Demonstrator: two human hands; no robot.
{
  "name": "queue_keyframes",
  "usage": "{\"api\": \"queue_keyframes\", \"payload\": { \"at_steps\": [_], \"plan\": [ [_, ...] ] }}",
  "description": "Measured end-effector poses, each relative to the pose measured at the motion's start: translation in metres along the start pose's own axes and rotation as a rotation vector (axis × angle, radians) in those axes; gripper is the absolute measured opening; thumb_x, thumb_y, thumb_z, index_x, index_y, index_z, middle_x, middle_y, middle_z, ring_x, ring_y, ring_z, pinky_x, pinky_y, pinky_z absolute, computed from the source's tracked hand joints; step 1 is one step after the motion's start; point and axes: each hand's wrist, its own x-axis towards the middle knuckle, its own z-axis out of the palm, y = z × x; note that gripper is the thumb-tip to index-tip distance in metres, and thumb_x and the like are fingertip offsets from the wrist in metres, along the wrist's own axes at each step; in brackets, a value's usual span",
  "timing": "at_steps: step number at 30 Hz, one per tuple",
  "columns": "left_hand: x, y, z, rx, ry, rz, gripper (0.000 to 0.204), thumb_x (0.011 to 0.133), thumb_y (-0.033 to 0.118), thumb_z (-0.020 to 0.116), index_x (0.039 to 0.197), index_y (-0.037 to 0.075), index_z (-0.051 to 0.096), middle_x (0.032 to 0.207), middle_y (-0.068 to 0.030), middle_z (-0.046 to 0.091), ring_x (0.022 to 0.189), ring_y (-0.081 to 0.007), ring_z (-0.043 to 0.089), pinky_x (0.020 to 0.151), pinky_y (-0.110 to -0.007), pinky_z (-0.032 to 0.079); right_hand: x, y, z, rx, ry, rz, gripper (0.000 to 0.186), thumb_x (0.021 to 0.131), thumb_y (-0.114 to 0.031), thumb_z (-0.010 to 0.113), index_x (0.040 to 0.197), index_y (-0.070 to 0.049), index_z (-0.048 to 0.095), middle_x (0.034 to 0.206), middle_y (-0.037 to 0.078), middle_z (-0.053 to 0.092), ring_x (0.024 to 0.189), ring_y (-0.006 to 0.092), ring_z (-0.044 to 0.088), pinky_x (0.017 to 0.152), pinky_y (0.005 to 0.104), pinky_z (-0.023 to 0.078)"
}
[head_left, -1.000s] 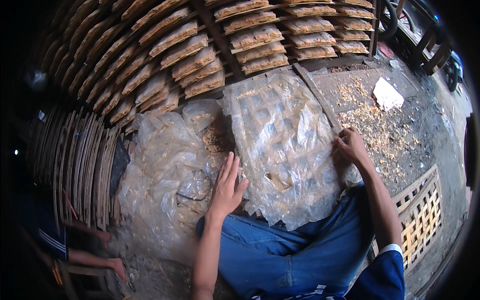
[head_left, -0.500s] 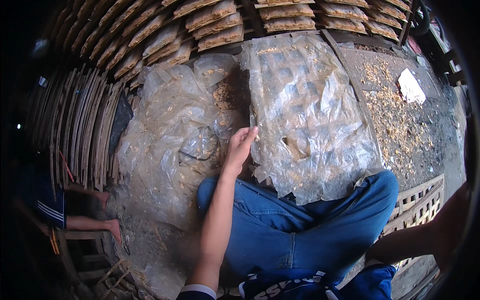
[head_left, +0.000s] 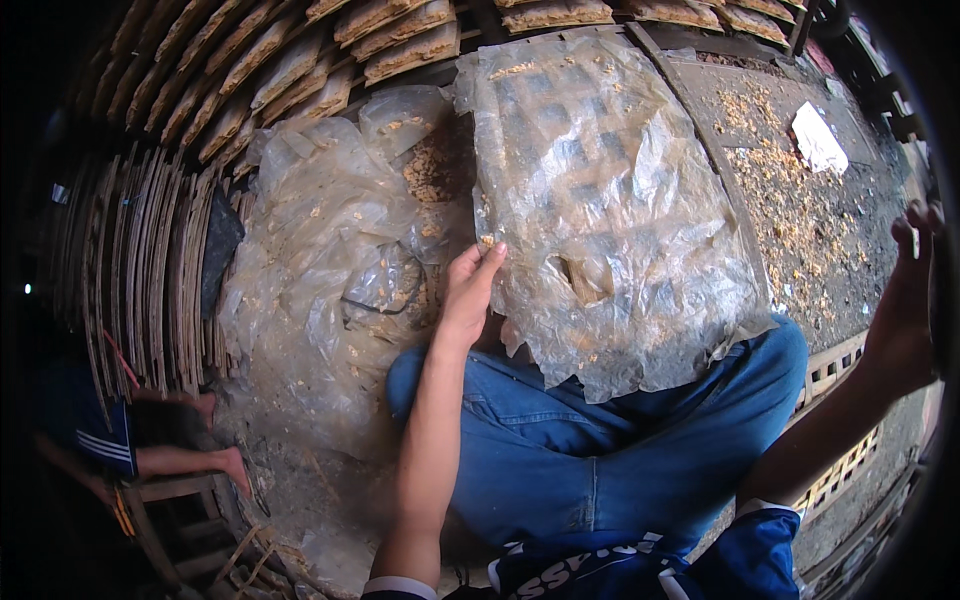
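A cloudy, crumpled plastic sheet (head_left: pixel 620 330) lies over a lattice frame in front of my crossed legs, with a torn hole in its near half. My left hand (head_left: pixel 468 300) pinches the sheet's left edge between thumb and fingers, beside a small yellowish crumb. My right hand (head_left: pixel 900 320) is raised at the far right, in shadow and partly cut off by the dark rim. Its visible fingers stretch upward, apart, and nothing shows in them. More crumpled plastic sheeting (head_left: pixel 300 260) with crumbs on it is spread out to the left.
Racks of trays with pale orange slabs (head_left: pixel 410 45) line the back. Thin wooden slats (head_left: pixel 150 270) stand stacked at left. Crumbs (head_left: pixel 800 230) and white paper (head_left: pixel 820 140) lie on the right. A lattice tray (head_left: pixel 835 475) sits near my right arm. Another person's legs (head_left: pixel 190 460) show at lower left.
My right hand has come up into view at the right, where only a dark forearm showed before. My left hand stays at the sheet's left edge. The whole view has shifted slightly.
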Motion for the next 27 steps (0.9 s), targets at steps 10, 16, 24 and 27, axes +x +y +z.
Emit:
{"api": "queue_keyframes", "payload": {
  "at_steps": [10, 16, 24, 27],
  "plan": [
    [-0.003, -0.004, 0.002, 0.105, 0.114, 0.003, 0.028, 0.107, 0.026, 0.056, 0.114, 0.001, 0.066, 0.102, 0.0019, 0.066, 0.091, -0.0042, 0.055, 0.082, -0.022, 0.045, -0.068, 0.143, 0.055, -1.075, -0.599, 0.694, 0.052, 0.081, -0.036, 0.084, 0.11, 0.003, 0.066, 0.086, 0.018, 0.072, 0.081, 0.0273, 0.071, 0.074, 0.0388, 0.054],
    [0.002, -0.016, -0.013, 0.071, 0.256, 0.076, 0.027, 0.108, 0.028, 0.052, 0.11, 0.004, 0.064, 0.09, 0.0034, 0.061, 0.079, -0.004, 0.053, 0.071, -0.022, 0.045, -0.072, 0.18, 0.038, -0.903, -0.549, 0.708, 0.036, 0.078, -0.021, 0.084, 0.102, 0.002, 0.069, 0.078, 0.015, 0.072, 0.07, 0.0218, 0.069, 0.066, 0.0355, 0.053],
    [0.013, 0.0, -0.034, 0.381, 0.427, -0.21, 0.073, 0.1, 0.061, 0.05, 0.143, 0.002, 0.049, 0.139, -0.0123, 0.055, 0.121, -0.0219, 0.054, 0.1, -0.039, 0.043, -0.07, 0.165, 0.042, -0.871, -0.535, 0.69, 0.03, 0.085, -0.018, 0.077, 0.107, 0.001, 0.068, 0.084, 0.019, 0.073, 0.076, 0.0255, 0.071, 0.07, 0.0366, 0.055],
    [0.014, 0.008, -0.02, 0.404, 0.144, -0.105, 0.067, 0.098, 0.056, 0.061, 0.138, 0.001, 0.055, 0.133, -0.0115, 0.06, 0.122, -0.021, 0.055, 0.103, -0.035, 0.042, -0.066, 0.155, 0.047, -0.859, -0.553, 0.743, 0.031, 0.085, -0.017, 0.076, 0.109, 0.001, 0.068, 0.091, 0.022, 0.073, 0.085, 0.0322, 0.073, 0.077, 0.0396, 0.056]
  ]
}}
